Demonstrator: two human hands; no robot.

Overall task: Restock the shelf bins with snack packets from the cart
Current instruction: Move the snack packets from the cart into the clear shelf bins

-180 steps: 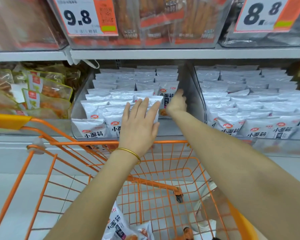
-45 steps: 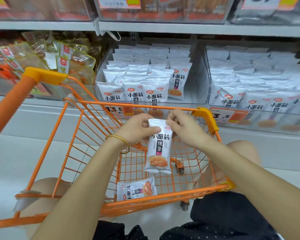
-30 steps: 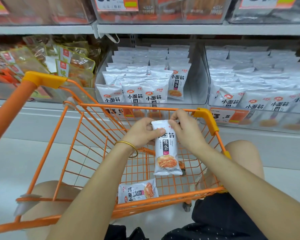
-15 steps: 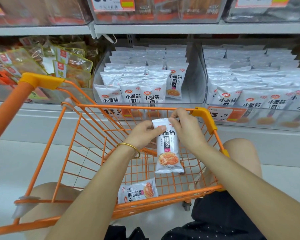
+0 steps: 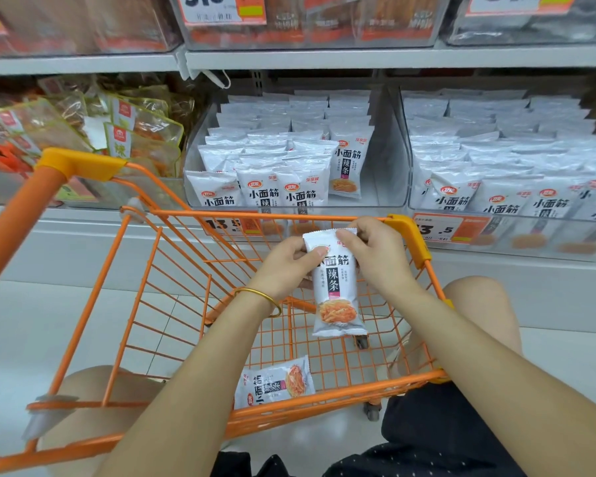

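Observation:
A white snack packet (image 5: pixel 336 297) hangs upright over the orange cart (image 5: pixel 93 277), held by its top edge. My left hand (image 5: pixel 288 266) pinches its upper left corner and my right hand (image 5: pixel 375 256) pinches the upper right. Another white packet (image 5: pixel 274 385) lies flat on the cart's wire floor near the front rail. Straight ahead is a clear shelf bin (image 5: pixel 389 160) with rows of the same white packets on its left and a bare strip along its right side.
A second clear bin (image 5: pixel 506 222) to the right is packed with similar white packets. Yellow-green snack bags (image 5: pixel 131 139) fill the shelf at left. An upper shelf (image 5: pixel 324 58) with price tags runs overhead. My knees flank the cart.
Six seconds ago both hands were in the middle bin. Over the last second and a half the held packet has stayed above the cart, rising slightly.

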